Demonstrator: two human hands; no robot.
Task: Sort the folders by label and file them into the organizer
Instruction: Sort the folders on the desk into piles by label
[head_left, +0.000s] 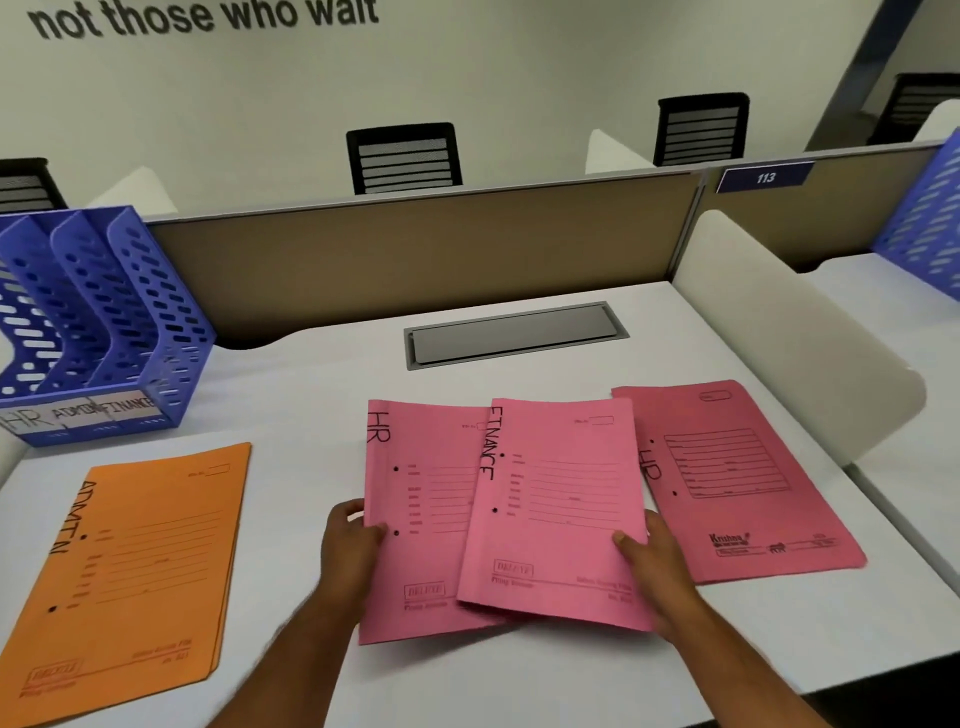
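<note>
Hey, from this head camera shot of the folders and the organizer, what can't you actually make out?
- Orange ADMIN folder: bottom corner cut off by the frame's left edge.
- Pink HR folder: right part hidden under the FINANCE folder.
- Printed form text on every folder: too small and blurred.
- Blue organizer: left side cut off, slot contents unclear.

— Where did everything sit relative to the grey metal cable hatch (514, 335) in the white desk (311, 395)?
— The blue perforated plastic organizer (98, 322) stood far left of it. Nearer the person, the orange card ADMIN folder (135, 566) lay left, two overlapping pink card folders (498, 514) straight before it, another pink HR folder (737, 483) right.
</note>
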